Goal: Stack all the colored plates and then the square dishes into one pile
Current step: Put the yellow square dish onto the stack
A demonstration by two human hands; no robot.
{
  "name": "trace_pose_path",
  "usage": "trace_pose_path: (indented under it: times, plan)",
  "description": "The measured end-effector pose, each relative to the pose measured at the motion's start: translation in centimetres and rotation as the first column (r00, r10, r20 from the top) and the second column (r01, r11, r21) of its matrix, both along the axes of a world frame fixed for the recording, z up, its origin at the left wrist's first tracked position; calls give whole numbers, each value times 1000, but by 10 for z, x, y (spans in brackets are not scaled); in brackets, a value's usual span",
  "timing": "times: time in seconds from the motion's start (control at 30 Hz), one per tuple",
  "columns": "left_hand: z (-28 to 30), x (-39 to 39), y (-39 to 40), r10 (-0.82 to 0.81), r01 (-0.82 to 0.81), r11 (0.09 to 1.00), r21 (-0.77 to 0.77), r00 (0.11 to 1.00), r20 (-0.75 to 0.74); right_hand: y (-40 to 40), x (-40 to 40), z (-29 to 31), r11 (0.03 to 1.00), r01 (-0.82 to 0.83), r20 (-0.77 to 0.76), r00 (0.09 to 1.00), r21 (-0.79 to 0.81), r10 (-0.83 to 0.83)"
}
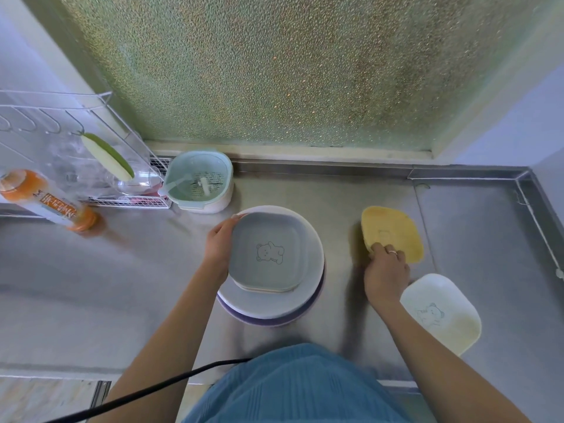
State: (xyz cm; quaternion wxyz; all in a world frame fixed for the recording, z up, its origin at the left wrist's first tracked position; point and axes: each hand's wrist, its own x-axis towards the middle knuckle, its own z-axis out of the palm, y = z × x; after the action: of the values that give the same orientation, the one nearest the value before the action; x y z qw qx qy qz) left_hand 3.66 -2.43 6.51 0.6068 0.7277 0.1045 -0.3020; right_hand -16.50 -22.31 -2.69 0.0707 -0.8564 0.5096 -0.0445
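Observation:
A pile of round plates [268,309], white on top and purple below, stands in the middle of the steel counter. On it lies a grey square dish [268,251] with a bear drawing, with another dish's pale edge showing beneath it. My left hand [218,242] grips the grey dish's left rim. To the right, a yellow square dish [393,228] is tilted off the counter, and my right hand [386,270] holds its near edge. A white square dish [442,312] lies flat at the near right, partly hidden by my right forearm.
A mint strainer bowl [200,180] stands behind the pile near the window ledge. A wire rack [76,148] with hooks and a hanging brush is at the far left, with an orange bottle [45,199] in front. The counter's raised edge [537,209] runs along the right.

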Motion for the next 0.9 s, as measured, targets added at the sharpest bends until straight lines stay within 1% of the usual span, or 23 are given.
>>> trace_pose_path:
  times: [0.07,0.1,0.17,0.2,0.27,0.33,0.4,0.47,0.53,0.6,0.7,0.8,0.87,0.9]
  plan:
    - [-2,1,0,-3,3,1000,1,1000,2,8,6,11,995,-82,204,974,-64,93]
    - [-2,1,1,-4,4,1000,1,1000,0,13,10,17,984,-144,326,930,-100,169]
    - [-4,2,1,-9,9,1000,-1,1000,11,26,20,29,949,-274,519,795,-154,314]
    - [-4,2,2,-11,11,1000,2,1000,16,33,26,34,922,-340,565,731,-184,383]
    - [-5,3,4,-10,10,1000,-7,1000,12,49,38,44,835,-476,573,617,-275,540]
    - [-5,4,5,6,-7,999,-48,1000,-13,65,45,53,715,-597,528,500,-364,686]
    - [-4,6,6,20,-22,997,-76,999,-26,76,46,53,615,-679,461,430,-401,776]
    - [-3,8,8,19,-21,996,-91,1000,-23,83,42,48,553,-735,395,409,-391,823]
    - [-2,9,11,-7,7,997,-81,1000,-6,85,35,44,511,-775,343,397,-372,851]
    - [-3,8,14,-36,35,996,-87,999,-5,84,31,45,486,-793,314,386,-368,867]
    - [-1,7,13,-64,65,994,-87,998,18,82,26,48,471,-808,311,373,-353,874]
    - [2,7,9,-87,90,993,-81,996,34,81,19,49,476,-835,348,375,-277,859]
    - [4,7,8,-94,96,994,-58,995,44,84,18,53,526,-826,416,414,-203,810]
    - [5,6,8,-96,98,994,-54,994,46,86,19,56,576,-801,461,453,-166,763]
